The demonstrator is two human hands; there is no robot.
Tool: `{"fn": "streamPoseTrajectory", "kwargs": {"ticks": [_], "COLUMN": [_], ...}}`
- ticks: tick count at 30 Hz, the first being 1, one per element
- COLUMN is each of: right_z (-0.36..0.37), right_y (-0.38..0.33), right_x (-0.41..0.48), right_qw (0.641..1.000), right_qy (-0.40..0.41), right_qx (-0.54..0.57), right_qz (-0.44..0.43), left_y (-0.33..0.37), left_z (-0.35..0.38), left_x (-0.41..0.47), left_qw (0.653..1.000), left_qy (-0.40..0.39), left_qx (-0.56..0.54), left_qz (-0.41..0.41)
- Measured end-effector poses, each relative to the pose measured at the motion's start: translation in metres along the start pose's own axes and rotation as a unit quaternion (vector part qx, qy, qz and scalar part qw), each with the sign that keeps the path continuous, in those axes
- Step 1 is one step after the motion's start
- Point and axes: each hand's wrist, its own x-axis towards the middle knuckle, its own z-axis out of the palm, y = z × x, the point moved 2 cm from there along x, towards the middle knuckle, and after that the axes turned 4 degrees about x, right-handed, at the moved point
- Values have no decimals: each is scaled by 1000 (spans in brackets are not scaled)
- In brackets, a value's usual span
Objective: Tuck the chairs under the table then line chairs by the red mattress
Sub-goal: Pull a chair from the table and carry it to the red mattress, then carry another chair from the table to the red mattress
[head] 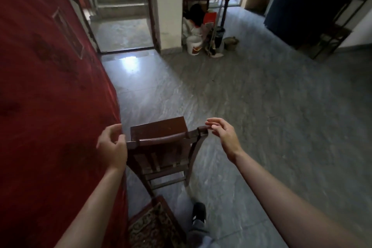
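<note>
A dark brown wooden chair (161,139) stands on the grey floor right beside the red mattress (50,86), which fills the left of the view. My left hand (112,145) hovers at the left end of the chair's top rail, fingers loosely curled and holding nothing. My right hand (223,133) is at the right end of the rail with relaxed fingers, its fingertips just at the rail's tip. A second chair with a patterned seat (155,225) is partly visible behind the first, at the bottom edge.
My foot in a dark shoe (199,212) is on the floor right of the second chair. A doorway with stairs (120,6) lies ahead. Buckets and bags (203,34) crowd under a dark side table, and dark furniture (314,6) stands at the far right.
</note>
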Motion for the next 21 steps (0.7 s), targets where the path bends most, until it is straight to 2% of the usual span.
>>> {"fn": "streamPoseTrajectory", "kwargs": {"ticks": [2,4,6,8,13,17,21], "right_z": [-17,-41,-73,-117,-252,-381,-515], "right_y": [-20,-47,-74,-101,-152,-168,-160], "right_x": [-13,-24,-34,-48,-112,-207,-333], "right_qw": [1000,998,995,989,965,936,889], "right_qy": [12,30,54,89,164,256,385], "right_qx": [18,35,49,66,88,91,73], "right_qz": [-8,-33,-69,-99,-183,-224,-239], "left_y": [36,82,125,162,262,346,425], "left_z": [11,32,57,86,173,247,313], "left_x": [-6,-17,-35,-60,-143,-254,-428], "left_qw": [997,976,945,917,839,776,695], "left_qy": [-44,-155,-244,-299,-444,-533,-632], "left_qx": [-34,-128,-203,-252,-305,-323,-324], "left_qz": [61,88,83,74,82,99,115]}}
